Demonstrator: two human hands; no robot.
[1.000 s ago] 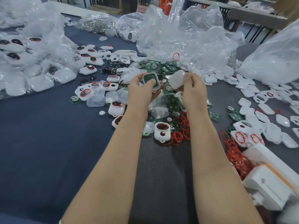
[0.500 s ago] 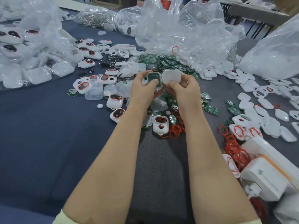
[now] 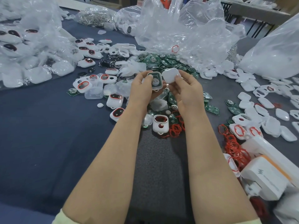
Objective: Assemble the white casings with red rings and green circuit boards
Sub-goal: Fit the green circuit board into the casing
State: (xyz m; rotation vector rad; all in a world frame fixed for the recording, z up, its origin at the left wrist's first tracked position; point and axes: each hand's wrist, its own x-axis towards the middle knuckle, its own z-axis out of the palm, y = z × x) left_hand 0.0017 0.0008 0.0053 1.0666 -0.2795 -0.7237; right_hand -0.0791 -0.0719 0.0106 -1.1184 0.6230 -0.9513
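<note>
Over the cluttered table (image 3: 48, 143), the left hand (image 3: 142, 89) has its grip closed round a white casing (image 3: 159, 86) with a green circuit board (image 3: 155, 80) seated inside. Just to its right, the right hand (image 3: 188, 91) pinches a white cover (image 3: 170, 75) beside it. Loose red rings (image 3: 175, 130) lie nearer.

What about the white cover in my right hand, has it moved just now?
Yes, slightly left: the white cover, once below the bagged red ring, now sits left of it.
</note>
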